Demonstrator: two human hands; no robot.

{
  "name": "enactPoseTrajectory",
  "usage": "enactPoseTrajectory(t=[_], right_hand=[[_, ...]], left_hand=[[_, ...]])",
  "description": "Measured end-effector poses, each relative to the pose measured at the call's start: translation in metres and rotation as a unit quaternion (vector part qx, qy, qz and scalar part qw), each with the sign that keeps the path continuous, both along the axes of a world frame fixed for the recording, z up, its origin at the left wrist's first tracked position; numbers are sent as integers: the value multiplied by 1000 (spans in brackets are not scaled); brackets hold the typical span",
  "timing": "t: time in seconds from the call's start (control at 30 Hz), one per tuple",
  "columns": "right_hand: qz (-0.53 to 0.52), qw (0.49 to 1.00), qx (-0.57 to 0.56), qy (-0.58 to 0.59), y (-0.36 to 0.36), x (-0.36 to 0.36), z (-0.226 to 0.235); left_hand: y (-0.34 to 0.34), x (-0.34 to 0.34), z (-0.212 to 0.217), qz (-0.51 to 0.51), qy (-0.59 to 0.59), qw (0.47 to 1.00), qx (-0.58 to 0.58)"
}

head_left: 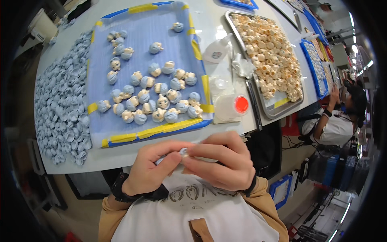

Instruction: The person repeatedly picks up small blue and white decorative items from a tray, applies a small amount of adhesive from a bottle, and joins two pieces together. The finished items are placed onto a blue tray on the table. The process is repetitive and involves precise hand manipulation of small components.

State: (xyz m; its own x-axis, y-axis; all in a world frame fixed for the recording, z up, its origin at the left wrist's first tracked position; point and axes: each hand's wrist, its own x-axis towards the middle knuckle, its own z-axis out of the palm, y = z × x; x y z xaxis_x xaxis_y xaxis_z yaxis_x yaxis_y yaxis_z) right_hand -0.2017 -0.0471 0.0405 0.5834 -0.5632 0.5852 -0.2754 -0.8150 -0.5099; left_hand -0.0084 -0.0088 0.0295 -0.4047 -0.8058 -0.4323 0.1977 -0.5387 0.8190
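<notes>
1. The left hand [150, 171] and the right hand [223, 163] meet close to the person's chest, just below the near edge of the white tabletop [121, 155]. Both grips are pinched together on one small piece [183, 152], of which only a pale blue-grey and cream tip shows between the fingertips; the rest is hidden by the fingers.

2. Just beyond the grip lies a blue tray [121, 137] with yellow tape along its rim. On it sit small figure heads [161, 103], each cream with a blue-grey cap, clustered toward the near side and thinning out farther away.

3. Beyond the grip and to the left, a heap of loose blue-grey caps [62, 101] covers the tabletop beside the tray.

4. Beyond the grip and to the right stands a clear plastic tub [229, 107] with a round red lid facing the camera. Farther behind it lies a white squeeze bottle [217, 50] with a round label and a pointed nozzle.

5. Farther right of the bottle, a metal tray [266, 109] holds a pile of bare cream heads [268, 52]; a strip of yellow tape marks its near corner.

6. Well to the right of the grip, past the tabletop's end, another person [336, 121] in a white top bends over more blue trays [316, 66].

7. A dark band sits on each of the person's own wrists, with tan sleeves below.
</notes>
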Motion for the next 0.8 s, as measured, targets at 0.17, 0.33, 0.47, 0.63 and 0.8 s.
enactPoseTrajectory(t=[0.17, 0.33, 0.47, 0.63, 0.8], right_hand=[[21, 996, 71, -56, 2, 5, -5], [40, 994, 90, -51, 2, 6, -14], [4, 991, 120, -66, 6, -14, 9], [-496, 860, 116, 18, -42, -137, 22], [-512, 805, 89, 285, -91, -233, -31]], left_hand=[[5, 4, -16, 23, 0, 995, -95], [-1, 1, -18, 3, -21, 992, -124], [1, 4, -16, 1, -17, 991, -135], [2, 8, -19, 37, 8, 989, -142], [8, 15, -7, 106, 16, 990, -87]])
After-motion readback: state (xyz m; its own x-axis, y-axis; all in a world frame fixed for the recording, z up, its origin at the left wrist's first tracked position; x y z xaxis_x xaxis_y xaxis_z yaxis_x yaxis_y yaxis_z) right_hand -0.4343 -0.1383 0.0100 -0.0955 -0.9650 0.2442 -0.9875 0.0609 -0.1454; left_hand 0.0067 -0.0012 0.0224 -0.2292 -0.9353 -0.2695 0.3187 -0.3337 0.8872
